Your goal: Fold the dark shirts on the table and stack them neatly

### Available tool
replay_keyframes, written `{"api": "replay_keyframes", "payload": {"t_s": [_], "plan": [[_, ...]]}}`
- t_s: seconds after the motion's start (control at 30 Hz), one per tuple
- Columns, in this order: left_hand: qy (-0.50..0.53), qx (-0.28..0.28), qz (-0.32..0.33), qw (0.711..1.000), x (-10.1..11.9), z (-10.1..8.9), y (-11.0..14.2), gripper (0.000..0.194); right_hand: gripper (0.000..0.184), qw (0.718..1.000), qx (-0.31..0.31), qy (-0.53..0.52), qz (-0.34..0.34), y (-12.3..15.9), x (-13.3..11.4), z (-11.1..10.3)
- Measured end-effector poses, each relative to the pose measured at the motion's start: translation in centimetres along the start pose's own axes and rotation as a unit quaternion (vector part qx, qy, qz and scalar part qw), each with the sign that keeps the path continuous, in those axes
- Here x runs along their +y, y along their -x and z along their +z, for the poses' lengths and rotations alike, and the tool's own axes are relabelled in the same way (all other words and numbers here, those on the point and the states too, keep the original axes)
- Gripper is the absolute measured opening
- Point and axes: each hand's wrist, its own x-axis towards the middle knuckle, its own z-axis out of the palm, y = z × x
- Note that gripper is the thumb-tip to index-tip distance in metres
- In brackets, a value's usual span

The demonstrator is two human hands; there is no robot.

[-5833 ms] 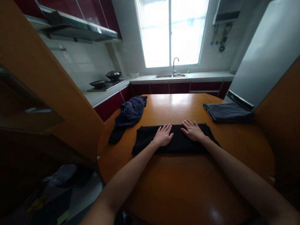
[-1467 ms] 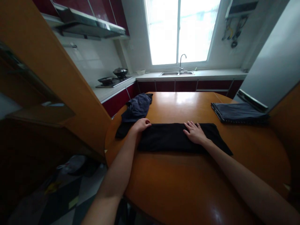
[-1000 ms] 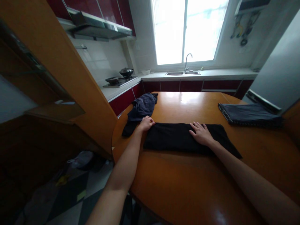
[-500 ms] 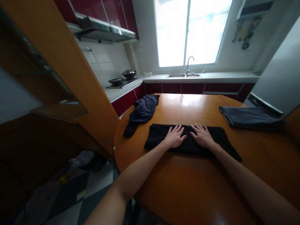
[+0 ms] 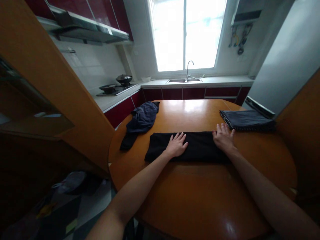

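Shifted rightward, the right hand (image 5: 224, 138) rests, fingers spread, at the right end of the folded black garment (image 5: 198, 146) on the wooden table (image 5: 197, 196), while the left hand (image 5: 176, 145) lies, fingers splayed, left of the garment's middle.

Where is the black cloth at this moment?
In the head view, the black cloth lies just right of centre on the wooden table, under the left hand, with the crumpled navy garment off its left end.

Black cloth (image 5: 197, 148), orange-brown table (image 5: 190, 196)
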Motion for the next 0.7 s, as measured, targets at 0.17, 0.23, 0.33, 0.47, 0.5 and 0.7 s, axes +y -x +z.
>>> {"api": "replay_keyframes", "payload": {"t_s": [0.17, 0.23, 0.33, 0.47, 0.5, 0.7], "plan": [[-0.018, 0.048, 0.037, 0.998, 2.0, -0.3, 0.9, 0.055, 0.056, 0.983, -0.053, -0.021, -0.173, 4.3, -7.2, 0.6], [-0.027, 0.053, 0.056, 0.997, 2.7, 0.1, 1.1, 0.056, 0.056, 0.972, -0.087, -0.017, -0.217, 5.8, -8.6, 1.2], [-0.036, 0.037, 0.058, 0.997, 2.9, 0.9, 1.2, 0.057, 0.057, 0.968, -0.110, -0.011, -0.224, 6.8, -9.1, 1.6], [-0.039, 0.031, 0.063, 0.997, 2.3, 1.2, 1.1, 0.058, 0.057, 0.969, -0.122, -0.017, -0.213, 6.7, -9.0, 1.3], [-0.039, 0.030, 0.063, 0.997, 2.2, 1.2, 1.1, 0.058, 0.057, 0.969, -0.127, -0.020, -0.210, 6.5, -8.9, 1.2], [-0.025, 0.017, 0.042, 0.999, 2.5, 1.2, 0.8, 0.061, 0.065, 0.978, -0.166, -0.032, -0.120, 3.6, -6.7, 1.4]]}}
